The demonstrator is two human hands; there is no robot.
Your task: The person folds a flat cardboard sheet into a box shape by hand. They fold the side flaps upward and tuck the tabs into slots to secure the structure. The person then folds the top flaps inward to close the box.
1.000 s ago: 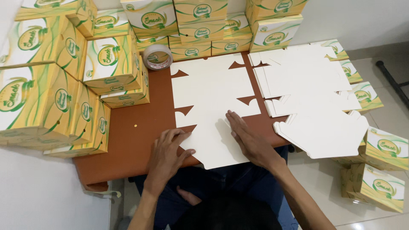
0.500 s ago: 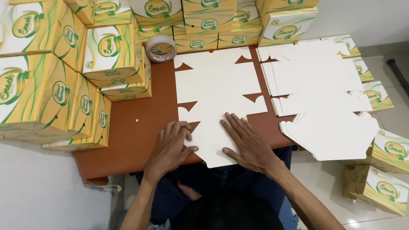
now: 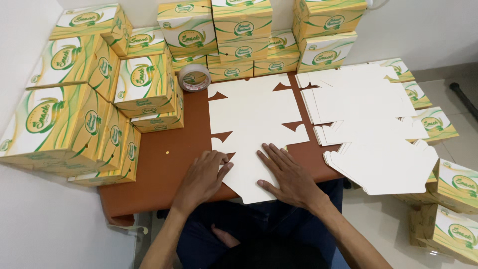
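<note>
both hands lay flat with fingers spread, gripping nothing: the left hand (image 3: 203, 175) and right hand (image 3: 288, 175) pressed on the near end of a white flat box blank (image 3: 254, 119) lying on the brown table (image 3: 159, 169), beside a stack of blanks (image 3: 368, 114) and a tape roll (image 3: 194, 77).

We saw two bare hands, the left hand (image 3: 201, 177) and the right hand (image 3: 289, 177), no rings, no watch, no gloves. Both forearms were bare to the bottom edge of the frame, so no sleeves showed (any shirt sat out of view). Nails were short and plain. Below the arms we noted dark blue trousers (image 3: 259, 229) over the lap, with a bare foot (image 3: 224, 238) tucked under the legs, no sock or shoe.
</note>
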